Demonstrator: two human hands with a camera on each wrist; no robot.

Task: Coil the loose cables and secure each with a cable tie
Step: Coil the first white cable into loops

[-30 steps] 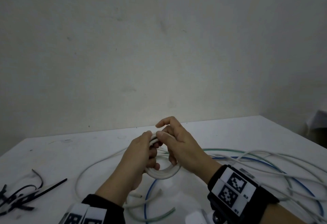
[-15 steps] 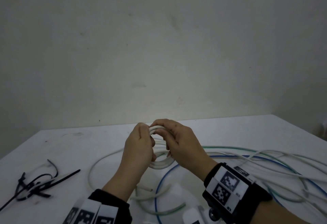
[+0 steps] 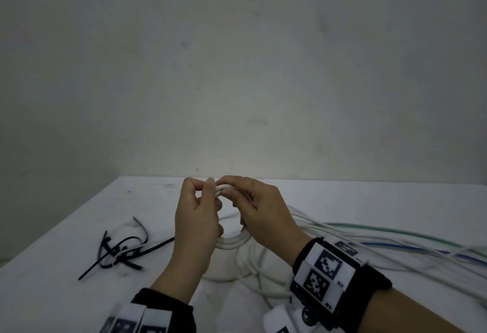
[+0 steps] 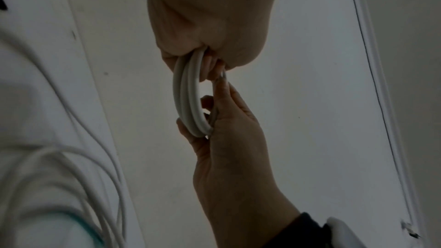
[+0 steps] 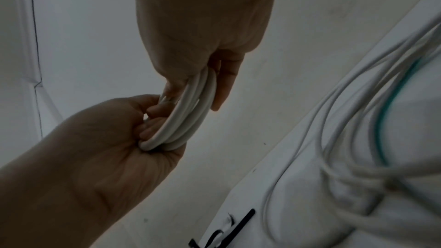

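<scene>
Coiling step in hand. White cable coil (image 3: 232,243), several turns, held in the air above the white table (image 3: 395,195), between both hands. Left hand (image 3: 196,223) pinches the top of the coil with thumb and forefinger, other fingers curled through the loop. Right hand (image 3: 263,214) grips the coil's right side, fingers wrapped round the turns.

Judgement: coil looks nearly formed; no tie on it yet. Next move calls for one hand to keep the turns clamped while the other fetches a tie from the black cable ties (image 3: 118,251), lying left of the coil, near.

Room: loose cables (image 3: 369,230), white, green and blue, sprawl right of the coil and under it. Table's far edge meets the wall just behind the coil; bare surface between coil and ties.
</scene>
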